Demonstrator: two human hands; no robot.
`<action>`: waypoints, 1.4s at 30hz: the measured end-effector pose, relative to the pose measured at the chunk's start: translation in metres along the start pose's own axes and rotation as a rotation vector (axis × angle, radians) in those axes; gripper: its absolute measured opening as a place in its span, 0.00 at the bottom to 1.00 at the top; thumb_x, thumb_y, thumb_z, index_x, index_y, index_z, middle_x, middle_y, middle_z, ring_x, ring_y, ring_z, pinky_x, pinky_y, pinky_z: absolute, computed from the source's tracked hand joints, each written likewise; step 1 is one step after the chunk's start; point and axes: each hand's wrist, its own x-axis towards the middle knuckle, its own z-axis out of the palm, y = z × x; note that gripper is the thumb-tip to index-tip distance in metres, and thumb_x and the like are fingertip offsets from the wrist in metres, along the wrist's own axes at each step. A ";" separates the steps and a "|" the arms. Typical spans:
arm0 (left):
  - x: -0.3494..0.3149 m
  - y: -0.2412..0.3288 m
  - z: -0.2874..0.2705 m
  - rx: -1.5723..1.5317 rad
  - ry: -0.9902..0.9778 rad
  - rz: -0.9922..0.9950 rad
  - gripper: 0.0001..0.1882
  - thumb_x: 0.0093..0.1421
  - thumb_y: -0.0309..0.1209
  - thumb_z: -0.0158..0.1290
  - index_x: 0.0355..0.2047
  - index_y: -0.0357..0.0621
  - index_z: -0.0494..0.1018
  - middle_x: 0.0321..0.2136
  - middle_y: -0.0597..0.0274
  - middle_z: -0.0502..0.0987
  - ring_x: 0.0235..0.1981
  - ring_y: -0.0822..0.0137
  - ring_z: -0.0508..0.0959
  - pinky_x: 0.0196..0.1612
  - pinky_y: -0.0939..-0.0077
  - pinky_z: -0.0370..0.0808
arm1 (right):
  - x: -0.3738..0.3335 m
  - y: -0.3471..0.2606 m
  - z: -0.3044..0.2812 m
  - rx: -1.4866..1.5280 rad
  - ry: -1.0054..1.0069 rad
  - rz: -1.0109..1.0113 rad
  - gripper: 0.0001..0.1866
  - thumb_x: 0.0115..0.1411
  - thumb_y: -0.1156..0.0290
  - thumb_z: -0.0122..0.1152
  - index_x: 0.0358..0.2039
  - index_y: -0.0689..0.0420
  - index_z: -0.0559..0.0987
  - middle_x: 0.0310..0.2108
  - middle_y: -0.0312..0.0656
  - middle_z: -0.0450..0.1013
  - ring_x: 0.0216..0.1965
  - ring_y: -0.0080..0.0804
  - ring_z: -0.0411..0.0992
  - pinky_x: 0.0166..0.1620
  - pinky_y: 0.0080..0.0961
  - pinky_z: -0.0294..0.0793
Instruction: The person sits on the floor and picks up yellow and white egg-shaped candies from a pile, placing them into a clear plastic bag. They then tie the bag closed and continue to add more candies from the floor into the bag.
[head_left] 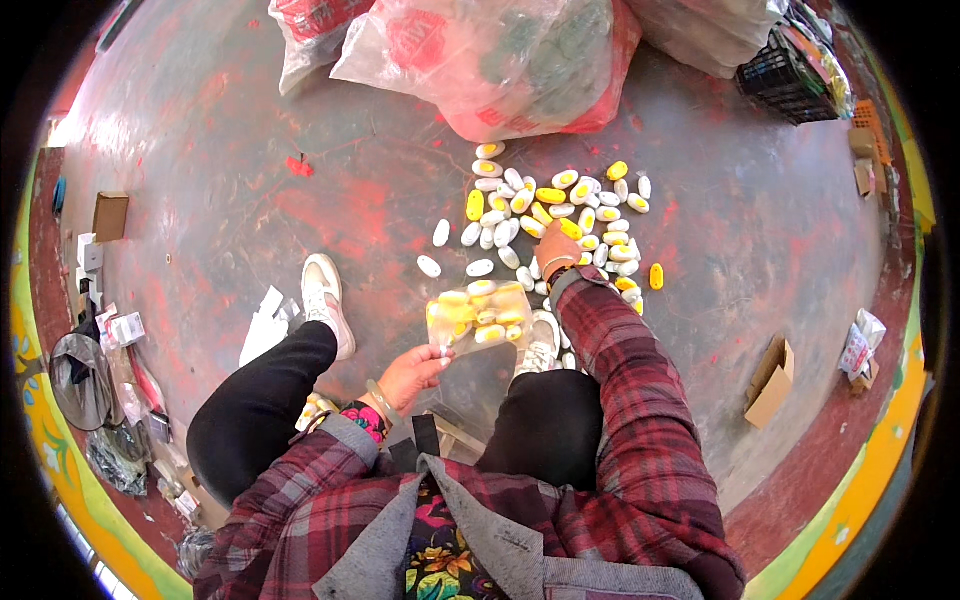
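My left hand (pixel 412 375) pinches the near corner of a clear plastic bag (pixel 440 325) between thumb and fingers. Several smooth oval pieces (pixel 490 333), white and yellow, lie inside it. My right hand (pixel 557 250) reaches into a loose pile of the same ovals (pixel 508 232) on the floor. Its fingers are curled down among them, beside a yellow oval (pixel 570 229). What the fingertips grip is hidden under the hand. Some ovals in the pile are plain white, others yellow or white with a yellow patch.
Large filled plastic sacks (pixel 500 70) stand beyond the pile, with a black crate (pixel 790 80) at far right. An open cardboard box (pixel 770 380) lies to the right. White paper scraps (pixel 268 325) lie by my left shoe (pixel 322 290). Bags and small boxes (pixel 125 330) line the left wall.
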 end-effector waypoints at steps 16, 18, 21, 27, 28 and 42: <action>-0.002 -0.009 0.015 -0.276 0.027 0.088 0.13 0.54 0.30 0.50 0.41 0.46 0.69 0.39 0.69 0.72 0.40 0.76 0.68 0.39 0.78 0.63 | -0.083 0.085 -0.053 1.628 -0.606 -0.136 0.16 0.51 0.76 0.56 0.41 0.55 0.66 0.27 0.38 0.71 0.26 0.24 0.71 0.27 0.17 0.69; -0.002 -0.012 0.015 -0.266 0.013 0.103 0.13 0.54 0.31 0.50 0.41 0.46 0.69 0.39 0.69 0.72 0.39 0.76 0.68 0.39 0.78 0.63 | -0.095 0.079 -0.062 1.590 -0.604 -0.216 0.13 0.51 0.73 0.58 0.38 0.53 0.69 0.22 0.34 0.70 0.19 0.19 0.68 0.22 0.15 0.65; -0.006 -0.011 0.016 -0.288 0.030 0.106 0.14 0.54 0.31 0.50 0.41 0.46 0.69 0.40 0.69 0.72 0.40 0.76 0.68 0.40 0.78 0.63 | -0.123 0.054 -0.075 1.543 -0.721 -0.362 0.14 0.48 0.76 0.59 0.36 0.52 0.70 0.26 0.33 0.71 0.23 0.18 0.69 0.24 0.14 0.67; -0.005 -0.017 0.014 -0.312 0.026 0.129 0.12 0.54 0.30 0.49 0.41 0.47 0.70 0.40 0.70 0.72 0.42 0.75 0.67 0.39 0.75 0.63 | -0.148 0.015 -0.088 1.372 -0.924 -0.495 0.15 0.50 0.76 0.58 0.39 0.54 0.68 0.25 0.33 0.70 0.21 0.19 0.68 0.24 0.13 0.66; -0.005 -0.018 0.013 -0.313 0.030 0.127 0.12 0.54 0.30 0.49 0.41 0.47 0.70 0.40 0.70 0.72 0.42 0.75 0.67 0.39 0.75 0.63 | -0.149 0.010 -0.090 1.261 -0.940 -0.529 0.15 0.51 0.76 0.58 0.40 0.55 0.68 0.24 0.33 0.70 0.21 0.19 0.68 0.24 0.13 0.66; -0.014 -0.006 0.026 -0.322 0.055 0.092 0.14 0.55 0.28 0.48 0.43 0.44 0.68 0.42 0.66 0.72 0.45 0.73 0.68 0.39 0.75 0.63 | -0.110 0.050 -0.079 1.334 -0.310 -0.290 0.13 0.50 0.76 0.52 0.38 0.59 0.74 0.31 0.38 0.74 0.26 0.21 0.72 0.24 0.12 0.64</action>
